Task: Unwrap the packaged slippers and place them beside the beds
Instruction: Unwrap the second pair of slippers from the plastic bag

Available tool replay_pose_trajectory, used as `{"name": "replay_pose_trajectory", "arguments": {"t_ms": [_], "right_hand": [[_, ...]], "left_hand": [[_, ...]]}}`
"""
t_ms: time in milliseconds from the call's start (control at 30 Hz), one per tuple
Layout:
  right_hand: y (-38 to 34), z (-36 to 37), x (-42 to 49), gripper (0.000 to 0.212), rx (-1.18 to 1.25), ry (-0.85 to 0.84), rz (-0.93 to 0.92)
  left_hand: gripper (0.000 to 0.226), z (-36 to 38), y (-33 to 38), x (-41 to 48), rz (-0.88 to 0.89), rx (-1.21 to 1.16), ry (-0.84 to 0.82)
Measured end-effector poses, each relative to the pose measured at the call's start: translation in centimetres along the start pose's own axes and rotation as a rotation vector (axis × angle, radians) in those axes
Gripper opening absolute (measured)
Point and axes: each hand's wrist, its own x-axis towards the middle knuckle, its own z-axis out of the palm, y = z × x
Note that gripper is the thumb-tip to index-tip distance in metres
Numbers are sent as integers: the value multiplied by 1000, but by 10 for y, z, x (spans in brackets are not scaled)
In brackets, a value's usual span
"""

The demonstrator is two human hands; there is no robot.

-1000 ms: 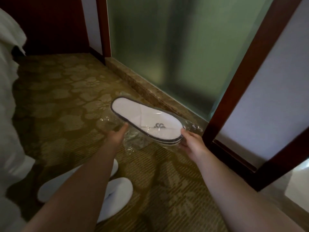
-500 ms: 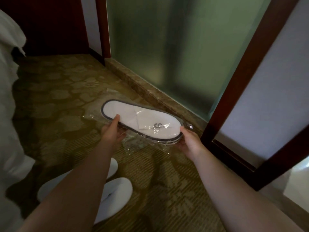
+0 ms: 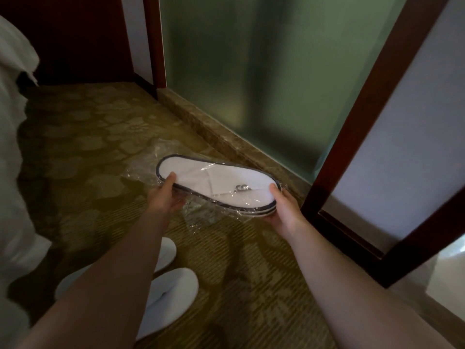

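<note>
A flat pair of white slippers with dark trim point(image 3: 216, 183) sits stacked inside a clear plastic wrapper point(image 3: 201, 215), held level above the carpet. My left hand point(image 3: 164, 197) grips the heel end, thumb on top. My right hand point(image 3: 281, 207) holds the toe end from below, thumb on the upper edge. Loose plastic hangs under the slippers. Two unwrapped white slippers point(image 3: 173, 290) lie on the carpet beside the bed, partly hidden by my left forearm.
White bedding point(image 3: 15, 185) fills the left edge. A frosted glass panel point(image 3: 251, 84) on a stone sill point(image 3: 226, 139) runs along the right. A dark wooden door frame point(image 3: 352, 137) stands at the right. Patterned carpet point(image 3: 83, 147) covers the floor.
The wrapped slippers have shifted slightly left and turned more level. My left hand has moved from under the package to gripping its heel end with the thumb on top.
</note>
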Motion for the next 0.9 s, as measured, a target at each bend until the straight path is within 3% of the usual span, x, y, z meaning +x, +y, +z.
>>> {"name": "replay_pose_trajectory", "arguments": {"t_ms": [100,333,633,900], "right_hand": [[0,1,2,21,30,89,-40],[0,-16,2,48,26,306,-86],[-3,-32,0,48,89,410,-52],[-7,-35,-1,43,95,507,-55]], "left_hand": [[22,0,1,-2,1,-29,34],[32,-20,-1,2,-1,-17,96],[23,-22,2,0,-28,-6,17],[16,-9,5,1,-29,-7,75]]}}
